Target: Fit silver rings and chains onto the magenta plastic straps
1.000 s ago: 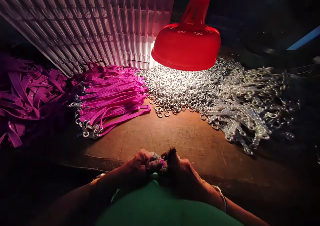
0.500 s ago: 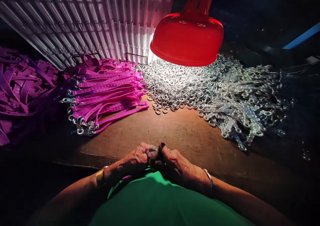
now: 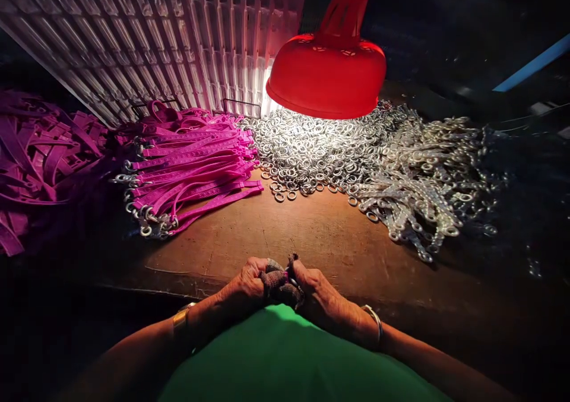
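Note:
My left hand and my right hand meet at the table's front edge, close to the green clothing. Dark cloth coverings wrap some of the fingertips, and both hands are closed. A tiny bit of a pink strap shows between the fingers, on the left hand's side. Beside it, a metal ring peeks out at the right hand's fingers. The fingers hide most of both pieces, so I cannot tell whether they are joined.
Pink straps with metal ends lie in a row at left, beside a darker strap heap. Loose metal rings fill the back middle under a red lamp. Pale beaded-looking strips lie at right. A ribbed panel stands behind.
The pink bit and the ring now show between my fingers, where they were hidden before. My hands have stayed together in nearly the same place. The view has shifted slightly.

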### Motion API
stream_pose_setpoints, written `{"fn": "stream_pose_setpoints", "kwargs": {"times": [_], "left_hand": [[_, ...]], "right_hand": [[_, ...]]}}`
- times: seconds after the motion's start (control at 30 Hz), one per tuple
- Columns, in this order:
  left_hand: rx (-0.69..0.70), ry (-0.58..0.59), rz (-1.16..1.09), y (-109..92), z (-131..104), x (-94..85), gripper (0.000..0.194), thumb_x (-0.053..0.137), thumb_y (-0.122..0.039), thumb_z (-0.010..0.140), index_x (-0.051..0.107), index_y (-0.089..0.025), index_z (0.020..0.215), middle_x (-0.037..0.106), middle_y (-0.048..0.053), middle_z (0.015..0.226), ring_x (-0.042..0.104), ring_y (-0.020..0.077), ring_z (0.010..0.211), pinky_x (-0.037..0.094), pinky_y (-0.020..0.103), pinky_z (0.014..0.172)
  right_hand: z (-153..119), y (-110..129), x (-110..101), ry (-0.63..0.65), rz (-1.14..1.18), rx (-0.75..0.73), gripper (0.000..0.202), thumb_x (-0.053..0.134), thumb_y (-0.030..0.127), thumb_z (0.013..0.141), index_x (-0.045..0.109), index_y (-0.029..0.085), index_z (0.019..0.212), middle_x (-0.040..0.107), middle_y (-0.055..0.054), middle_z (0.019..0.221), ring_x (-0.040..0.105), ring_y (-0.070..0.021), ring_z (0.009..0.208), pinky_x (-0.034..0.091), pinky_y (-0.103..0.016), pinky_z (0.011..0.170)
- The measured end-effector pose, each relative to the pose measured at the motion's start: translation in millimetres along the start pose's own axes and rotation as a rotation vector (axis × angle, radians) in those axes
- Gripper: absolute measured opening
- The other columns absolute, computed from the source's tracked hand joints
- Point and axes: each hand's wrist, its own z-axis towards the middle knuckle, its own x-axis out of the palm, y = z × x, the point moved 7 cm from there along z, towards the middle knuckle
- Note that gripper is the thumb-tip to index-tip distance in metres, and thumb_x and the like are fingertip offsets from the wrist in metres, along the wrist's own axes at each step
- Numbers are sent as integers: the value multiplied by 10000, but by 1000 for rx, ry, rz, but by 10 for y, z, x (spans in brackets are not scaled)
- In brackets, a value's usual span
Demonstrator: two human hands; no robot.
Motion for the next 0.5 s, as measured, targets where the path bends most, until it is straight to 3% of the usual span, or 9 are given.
{"fn": "stream_pose_setpoints", "kwargs": {"times": [0.2, 0.4, 0.5], "left_hand": [[-45, 9, 55, -1, 11, -31, 435, 738, -498, 631, 520, -125, 584, 472, -31, 521, 401, 65, 481, 288, 212, 475], [-74, 59, 67, -149, -50, 45, 413, 678, -494, 690, 490, -135, 616, 430, -34, 565, 349, 65, 518, 236, 224, 495], [-75, 111, 204, -285, -43, 12, 382, 611, -489, 724, 452, -158, 618, 360, -52, 563, 284, 65, 517, 197, 231, 487]], "right_hand": [[71, 49, 17, 121, 6, 67, 201, 496, 247, 797, 303, 196, 826, 441, 42, 642, 267, -81, 564, 227, -221, 479], [121, 256, -110, 154, -7, -13, 110, 464, 249, 872, 389, 172, 849, 471, 21, 689, 298, -87, 574, 271, -229, 511], [134, 210, -142, 181, -66, -66, 149, 432, 291, 930, 448, 168, 846, 500, 5, 733, 350, -87, 574, 289, -233, 537]]}}
